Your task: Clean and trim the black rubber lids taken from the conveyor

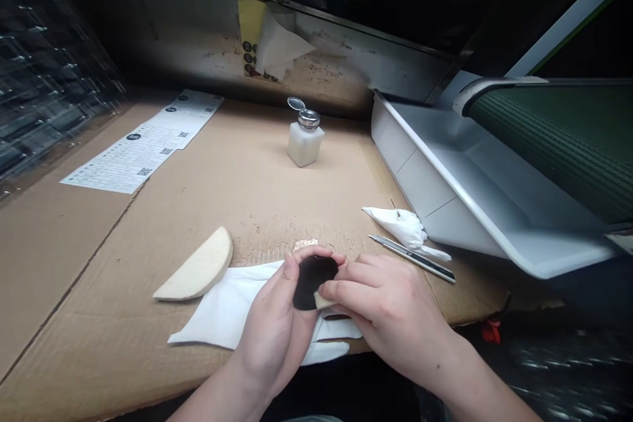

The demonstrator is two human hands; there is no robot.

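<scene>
My left hand [277, 330] is closed around a small round black part [309, 277], held up between thumb and fingers near the table's front edge. My right hand [390, 310] pinches a small pale pad [322, 301] and presses it against the lower right of the black part. Both hands hover over a white cloth [227, 310] spread on the cardboard.
A half-round cream sponge [198, 267] lies left of the cloth. A white dispenser bottle [305, 135] with open metal lid stands mid-table. A crumpled white wipe [408, 227] and a utility knife [413, 257] lie right. Label sheets [143, 145] far left; white tray [469, 171] and green conveyor [558, 138] right.
</scene>
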